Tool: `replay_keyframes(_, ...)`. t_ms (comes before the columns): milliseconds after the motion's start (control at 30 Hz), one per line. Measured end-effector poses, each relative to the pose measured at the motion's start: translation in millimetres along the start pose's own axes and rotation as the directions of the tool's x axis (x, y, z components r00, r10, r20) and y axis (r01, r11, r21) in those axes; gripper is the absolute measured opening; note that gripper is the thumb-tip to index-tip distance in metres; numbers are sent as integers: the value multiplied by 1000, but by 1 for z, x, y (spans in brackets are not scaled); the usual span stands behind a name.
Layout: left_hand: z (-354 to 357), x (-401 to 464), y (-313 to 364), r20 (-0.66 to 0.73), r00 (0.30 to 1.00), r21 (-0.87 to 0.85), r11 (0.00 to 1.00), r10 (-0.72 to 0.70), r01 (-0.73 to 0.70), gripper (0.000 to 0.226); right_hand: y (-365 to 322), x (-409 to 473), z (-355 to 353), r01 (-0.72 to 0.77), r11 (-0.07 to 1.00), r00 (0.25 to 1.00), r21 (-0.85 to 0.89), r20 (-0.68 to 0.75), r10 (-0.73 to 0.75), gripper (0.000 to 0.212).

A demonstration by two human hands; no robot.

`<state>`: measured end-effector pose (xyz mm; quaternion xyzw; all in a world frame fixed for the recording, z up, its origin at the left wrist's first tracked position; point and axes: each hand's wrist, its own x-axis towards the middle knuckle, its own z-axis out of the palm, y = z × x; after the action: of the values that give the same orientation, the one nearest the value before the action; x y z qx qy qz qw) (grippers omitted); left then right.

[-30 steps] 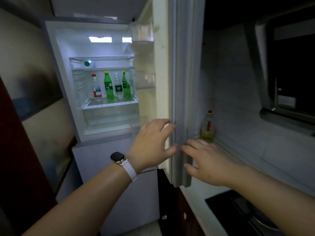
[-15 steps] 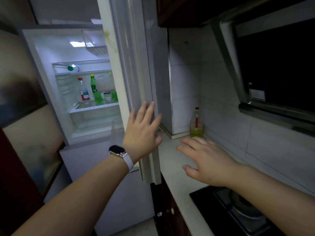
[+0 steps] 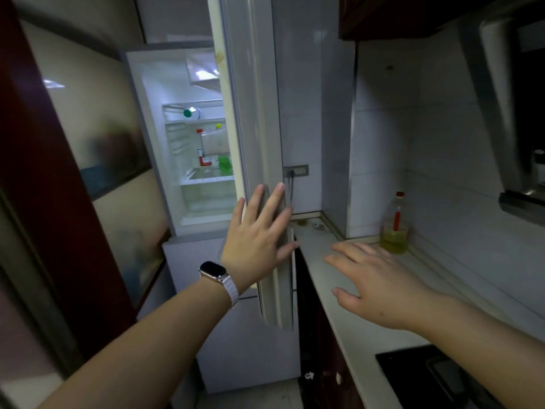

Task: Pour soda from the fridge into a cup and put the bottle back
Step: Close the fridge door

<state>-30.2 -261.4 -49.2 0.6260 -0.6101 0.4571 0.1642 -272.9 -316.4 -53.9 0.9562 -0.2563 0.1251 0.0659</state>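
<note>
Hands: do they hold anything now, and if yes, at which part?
Nothing is held. The left hand lies open, fingers straight, against the fridge door edge. The right hand hovers open over the counter.

One head-worn view looked forward and slightly down, fridge (image 3: pixel 206 160) far left, counter (image 3: pixel 348 290) near right.

The fridge door (image 3: pixel 250 143) hides the right part of the lit shelf, so only a slice of a green bottle (image 3: pixel 225 164) shows at 10 o'clock. The red-capped bottle (image 3: pixel 203 149) has an unreadable label. At 5 o'clock, the black stove (image 3: pixel 418 376) is cut off by the picture's edge.
</note>
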Motion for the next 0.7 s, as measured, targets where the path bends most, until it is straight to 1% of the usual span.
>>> replay_keyframes(133,0,-18,-33,-16,1000,48,999,-1,1,61,-18,34,9,60,998,998,-1,1,-60,60)
replay_keyframes(267,3,-38,-71,11,999,87,996,-36,35,58,-41,71,24,119,993,993,15,6,-119,58)
replay_keyframes(333,5,-48,-91,41,998,56,997,-48,46,55,-57,90,30,148,989,989,28,7,-148,58)
replay_keyframes(400,8,-52,-106,74,996,-17,999,-42,43,52,-67,103,35,167,986,986,25,10,-168,58)
replay_keyframes(467,10,-59,-125,106,992,-53,995,-74,80,51,-82,121,41,198,980,980,23,16,-198,58)
replay_keyframes(567,18,-70,-154,132,985,-79,990,-110,121,54,-103,146,50,231,972,972,50,27,-233,58)
replay_keyframes(700,33,-80,-190,150,984,-86,990,-99,113,60,-124,175,63,262,962,964,81,28,-265,56)
